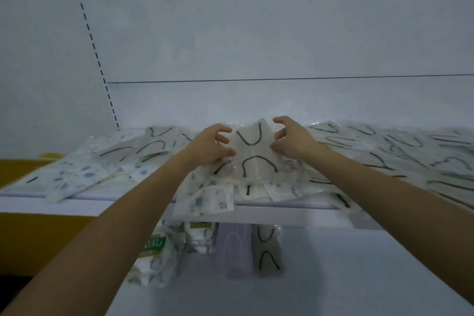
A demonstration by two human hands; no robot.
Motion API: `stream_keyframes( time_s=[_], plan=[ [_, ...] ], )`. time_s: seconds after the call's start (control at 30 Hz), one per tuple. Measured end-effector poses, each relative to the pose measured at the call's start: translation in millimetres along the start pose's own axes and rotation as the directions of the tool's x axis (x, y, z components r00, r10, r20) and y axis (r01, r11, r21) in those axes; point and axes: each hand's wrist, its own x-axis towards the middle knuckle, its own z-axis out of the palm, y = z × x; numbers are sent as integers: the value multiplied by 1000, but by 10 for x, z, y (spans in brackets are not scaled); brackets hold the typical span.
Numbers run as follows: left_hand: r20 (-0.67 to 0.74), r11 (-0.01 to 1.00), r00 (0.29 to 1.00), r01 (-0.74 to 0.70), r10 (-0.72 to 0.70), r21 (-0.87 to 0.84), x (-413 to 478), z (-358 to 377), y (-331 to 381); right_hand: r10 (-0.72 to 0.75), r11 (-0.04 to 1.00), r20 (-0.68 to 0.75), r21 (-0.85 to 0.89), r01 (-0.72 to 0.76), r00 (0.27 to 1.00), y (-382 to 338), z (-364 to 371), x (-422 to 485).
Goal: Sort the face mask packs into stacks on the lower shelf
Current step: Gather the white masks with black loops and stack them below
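A clear pack holding a cream mask with black ear loops (256, 151) lies tilted on the heap of packs on the upper shelf (282, 206). My left hand (210, 145) pinches its left edge and my right hand (292, 140) pinches its right edge. On the lower shelf (359, 277) several stacks stand side by side: printed packs with green labels (154, 259), another printed stack (200, 237), a lilac stack (232, 249) and a cream stack with black loops (268, 249).
Loose cream packs with black loops (397, 156) cover the upper shelf's right side; printed packs (77, 174) spread over its left. A slotted shelf upright (87, 25) runs up the white back panel. A yellow surface (28, 233) lies at the left.
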Motion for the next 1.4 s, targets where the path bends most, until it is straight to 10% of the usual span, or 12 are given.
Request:
stream_keyframes(
  time_s=[0.17, 0.3, 0.47, 0.57, 0.73, 0.83, 0.93, 1.17, 1.4],
  plan=[
    [-47, 988, 989, -138, 141, 63, 56, -346, 8, -50, 996, -154, -84, 37, 987, -69, -61, -37],
    [-133, 980, 978, -176, 163, -92, 49, -477, 34, 30, 971, -266, 237, 35, 964, -180, -160, -83],
    [165, 941, 986, 74, -19, -331, 1, -406, 123, 219, 793, -345, 608, 40, 913, -430, -116, -198],
    [171, 922, 978, -42, 116, -385, -51, -323, 126, 250, 747, -331, 664, 36, 910, -519, -49, -240],
    [76, 960, 963, -247, 258, -132, -26, -461, 91, -177, 979, -559, -12, 206, 810, -469, -204, -278],
    [110, 936, 934, -346, 339, 56, -22, -560, 161, -625, 738, -299, -529, 420, 721, -559, -364, -283],
    [120, 887, 898, -438, 424, 143, -1, -602, 266, -603, 583, -13, -690, 430, 797, -727, -382, -230],
    [-436, 920, 837, -388, 331, -45, -57, -525, 261, -285, 959, -188, -53, 280, 940, -717, -334, -209],
    [-268, 823, 929, -355, 257, -444, -137, -265, 181, -40, 816, -220, 555, 158, 975, -604, 2, -172]
  ],
)
